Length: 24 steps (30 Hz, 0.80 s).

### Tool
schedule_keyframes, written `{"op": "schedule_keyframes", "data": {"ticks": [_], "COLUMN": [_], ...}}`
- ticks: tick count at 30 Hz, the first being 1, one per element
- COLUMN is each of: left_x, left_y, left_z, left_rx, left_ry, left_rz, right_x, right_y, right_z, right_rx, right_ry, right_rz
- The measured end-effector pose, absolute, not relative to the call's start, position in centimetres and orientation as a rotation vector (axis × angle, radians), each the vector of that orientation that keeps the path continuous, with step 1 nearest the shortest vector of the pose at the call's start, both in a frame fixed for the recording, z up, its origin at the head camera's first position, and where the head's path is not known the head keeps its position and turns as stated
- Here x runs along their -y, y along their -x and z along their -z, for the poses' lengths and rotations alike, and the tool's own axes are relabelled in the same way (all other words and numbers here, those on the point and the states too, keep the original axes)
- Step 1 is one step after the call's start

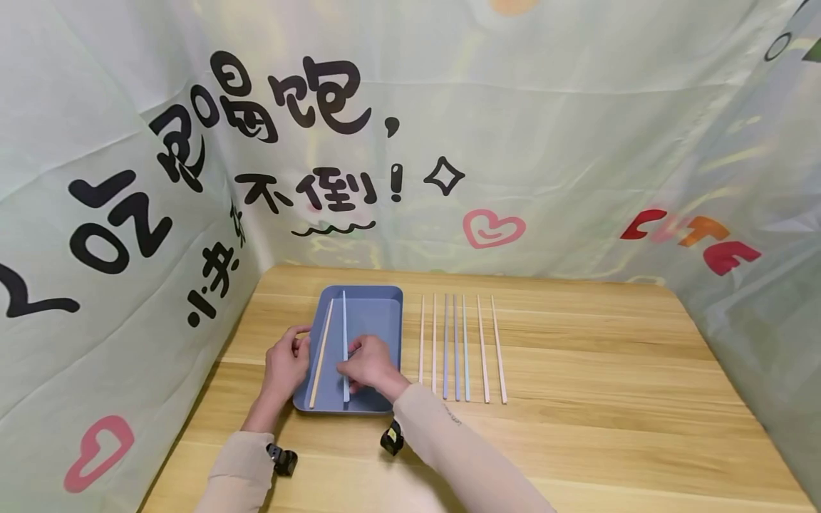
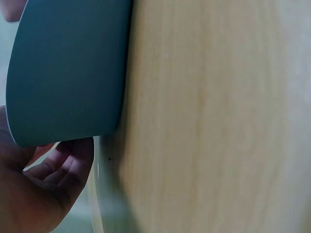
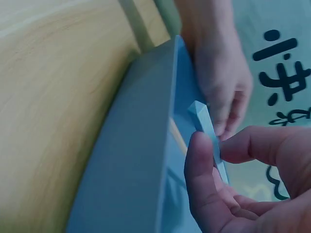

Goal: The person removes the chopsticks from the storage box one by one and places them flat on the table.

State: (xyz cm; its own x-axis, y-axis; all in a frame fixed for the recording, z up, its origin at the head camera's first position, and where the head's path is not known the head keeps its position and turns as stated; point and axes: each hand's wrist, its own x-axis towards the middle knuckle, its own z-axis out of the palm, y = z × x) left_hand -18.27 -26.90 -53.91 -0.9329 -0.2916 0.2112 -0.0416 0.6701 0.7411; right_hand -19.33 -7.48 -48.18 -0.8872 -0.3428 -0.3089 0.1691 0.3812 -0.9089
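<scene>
A blue-grey rectangular tray [image 1: 375,313] lies on the table. My left hand [image 1: 286,363] is at its left side; in the left wrist view, curled fingers [image 2: 80,162] touch the tray's outer wall near a corner. My right hand [image 1: 372,362] is above the tray and pinches a light blue chopstick [image 1: 344,320] between thumb and fingers near its thick end. In the right wrist view that square end [image 3: 198,108] sticks out past the fingertips. Left of it, a yellowish chopstick [image 1: 322,349] lies in the tray, slightly slanted. Whether the blue chopstick touches the tray floor I cannot tell.
Right of the tray, several chopsticks lie roughly parallel on the wooden table [image 1: 609,377]: pink ones [image 1: 482,349], purple ones [image 1: 445,349] and a light blue one [image 1: 466,349]. Printed cloth [image 1: 551,142] hangs at the back and sides of the table.
</scene>
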Motion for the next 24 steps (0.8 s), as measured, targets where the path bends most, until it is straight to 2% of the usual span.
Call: {"op": "schedule_keyframes", "data": {"ticks": [24], "left_x": [27.0], "left_y": [18.3], "left_z": [53.9], "left_rx": [2.578], "left_ry": [-0.244], "left_rz": [1.115], "right_x": [0.0], "right_y": [20.7], "right_z": [47.2], "right_rx": [-2.151], "right_ry": [-0.022], "right_rz": [1.692]}}
